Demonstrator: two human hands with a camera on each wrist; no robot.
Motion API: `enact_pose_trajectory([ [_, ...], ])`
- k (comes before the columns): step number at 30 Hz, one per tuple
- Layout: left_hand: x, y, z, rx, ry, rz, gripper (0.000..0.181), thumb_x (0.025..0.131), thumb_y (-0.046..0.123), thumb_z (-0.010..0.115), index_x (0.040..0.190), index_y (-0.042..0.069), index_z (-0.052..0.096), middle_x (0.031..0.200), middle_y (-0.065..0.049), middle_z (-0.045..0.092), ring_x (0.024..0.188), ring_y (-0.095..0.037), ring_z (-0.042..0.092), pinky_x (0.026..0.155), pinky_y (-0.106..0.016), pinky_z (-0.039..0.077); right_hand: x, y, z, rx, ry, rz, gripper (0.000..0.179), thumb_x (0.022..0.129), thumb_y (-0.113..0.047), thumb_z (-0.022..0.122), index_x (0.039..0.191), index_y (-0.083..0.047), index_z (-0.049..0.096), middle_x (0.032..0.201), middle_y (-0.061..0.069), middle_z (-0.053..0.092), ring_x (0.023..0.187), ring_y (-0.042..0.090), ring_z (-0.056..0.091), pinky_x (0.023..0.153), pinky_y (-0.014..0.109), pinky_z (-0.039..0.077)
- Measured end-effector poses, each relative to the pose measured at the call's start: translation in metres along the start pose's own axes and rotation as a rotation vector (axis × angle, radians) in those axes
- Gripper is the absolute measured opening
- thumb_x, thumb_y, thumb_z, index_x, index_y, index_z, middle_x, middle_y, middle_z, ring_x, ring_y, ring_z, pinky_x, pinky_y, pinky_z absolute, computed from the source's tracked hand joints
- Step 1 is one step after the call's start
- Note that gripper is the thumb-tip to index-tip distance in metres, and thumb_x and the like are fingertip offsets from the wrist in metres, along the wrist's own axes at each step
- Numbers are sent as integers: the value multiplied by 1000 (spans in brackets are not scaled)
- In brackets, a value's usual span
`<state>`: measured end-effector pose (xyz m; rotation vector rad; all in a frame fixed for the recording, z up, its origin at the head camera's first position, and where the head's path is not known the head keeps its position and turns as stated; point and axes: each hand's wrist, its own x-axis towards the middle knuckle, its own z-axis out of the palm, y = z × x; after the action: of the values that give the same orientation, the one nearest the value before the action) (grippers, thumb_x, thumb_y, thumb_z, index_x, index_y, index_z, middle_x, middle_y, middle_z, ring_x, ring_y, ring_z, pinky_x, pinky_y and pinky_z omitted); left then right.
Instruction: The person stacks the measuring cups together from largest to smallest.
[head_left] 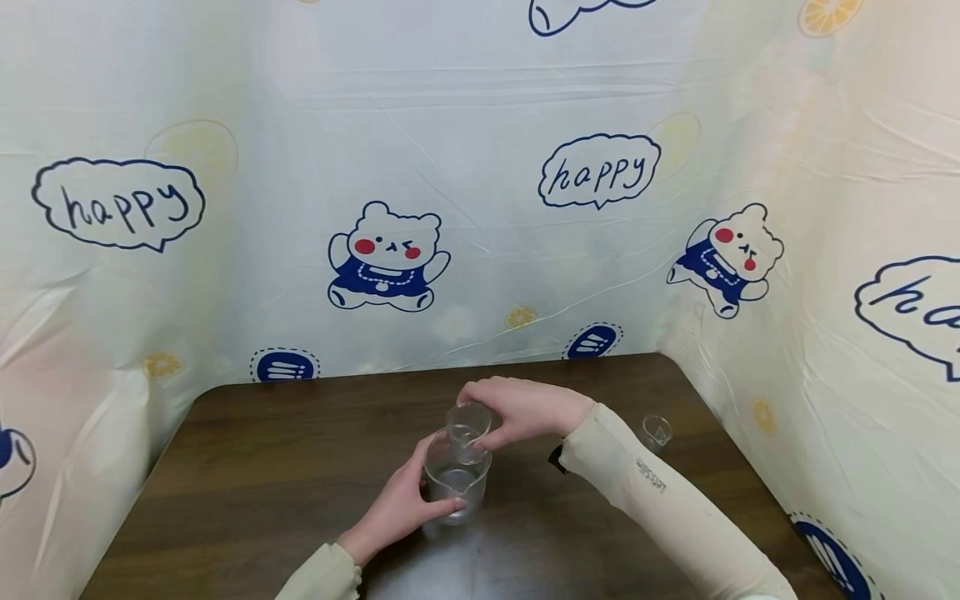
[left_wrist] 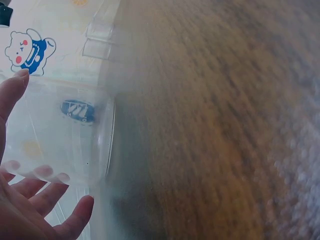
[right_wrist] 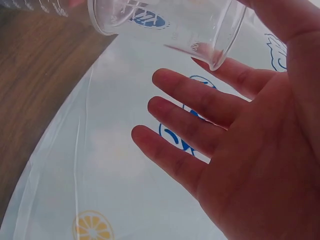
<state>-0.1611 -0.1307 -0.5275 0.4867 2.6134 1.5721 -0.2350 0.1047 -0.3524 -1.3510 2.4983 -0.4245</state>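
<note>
A large clear beaker [head_left: 456,492] stands on the dark wooden table, and my left hand [head_left: 401,504] holds it round the sides, thumb on the near side. In the left wrist view the same large beaker [left_wrist: 65,135] lies between the thumb and the fingers. My right hand [head_left: 528,408] pinches a smaller clear beaker [head_left: 468,429] near its rim, between thumb and index finger. The small beaker overlaps the large one's mouth in the head view. In the right wrist view, the other three fingers [right_wrist: 190,127] are spread away from the small beaker [right_wrist: 170,30].
Another small clear beaker [head_left: 657,432] stands at the right of the table [head_left: 285,467], beyond the right forearm. A pale printed sheet [head_left: 480,167] hangs behind the table and along both sides.
</note>
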Motion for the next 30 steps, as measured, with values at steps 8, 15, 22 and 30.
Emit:
enact_pose_trajectory([
  [8,0,2,0,16,8,0,100,78,40,94,158,28,35,145,-4,57,124,-25,60,92,-43,54,6,1,10,7,-31,22,53,91,-36,82,135,-18,58,126,-4,66,114,14,60,98,32,52],
  [15,0,1,0,9,-5,-6,100,79,41,93,159,28,34,147,-5,55,125,-25,59,91,-42,54,10,3,21,21,-53,26,53,91,-36,82,135,-20,58,123,-6,66,112,13,59,97,31,53],
  [22,0,0,0,7,-5,6,98,79,42,92,158,30,35,146,-2,56,124,-24,59,91,-43,54,14,9,32,38,-83,38,53,91,-37,82,135,-23,57,123,-8,64,112,11,58,97,31,52],
  [30,-1,1,1,20,18,10,100,77,39,94,157,29,36,145,-2,57,123,-23,59,92,-42,53,17,13,39,43,-101,33,52,91,-36,82,135,-22,58,124,-6,64,111,12,58,95,31,53],
])
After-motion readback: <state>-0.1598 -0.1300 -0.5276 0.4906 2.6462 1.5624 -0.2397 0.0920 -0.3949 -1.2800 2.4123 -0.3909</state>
